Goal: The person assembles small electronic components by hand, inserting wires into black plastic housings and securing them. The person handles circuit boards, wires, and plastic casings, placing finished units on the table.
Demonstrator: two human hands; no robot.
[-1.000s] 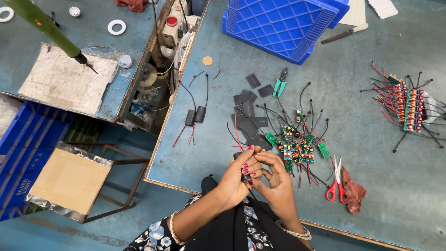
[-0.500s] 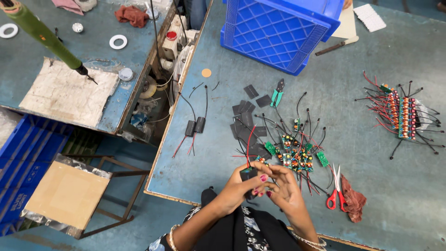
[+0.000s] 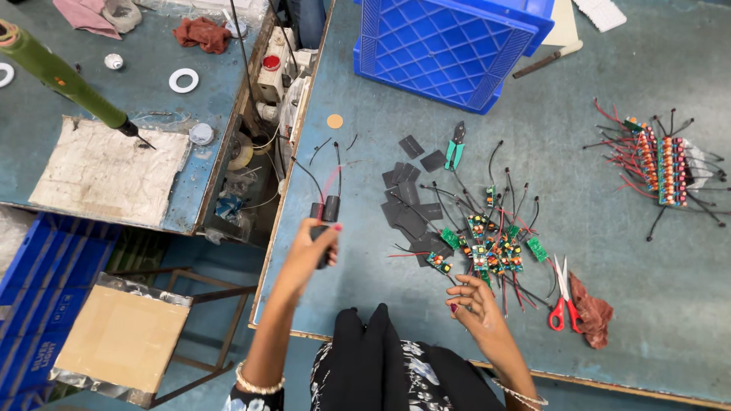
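Fingers of our left hand (image 3: 311, 255) close around a small black wired module (image 3: 321, 237), held out over the near left part of the blue worktable (image 3: 609, 251), just beside two more black modules (image 3: 327, 208) lying there with their thin leads trailing away from us. Our right hand (image 3: 478, 308) hovers low near the table's front edge, fingers loosely curled and holding nothing we can make out, its fingertips close to a heap of small green circuit boards (image 3: 487, 247) tangled in black and red wires. Flat black sleeves (image 3: 411, 209) lie scattered just left of that heap. Red-handled scissors (image 3: 562, 301) rest to its right beside a rust-red rag (image 3: 592, 310). Farther back sit green pliers (image 3: 455, 146) and a blue plastic crate (image 3: 449, 46); a second bundle of wired boards (image 3: 659, 164) lies well apart at far right.
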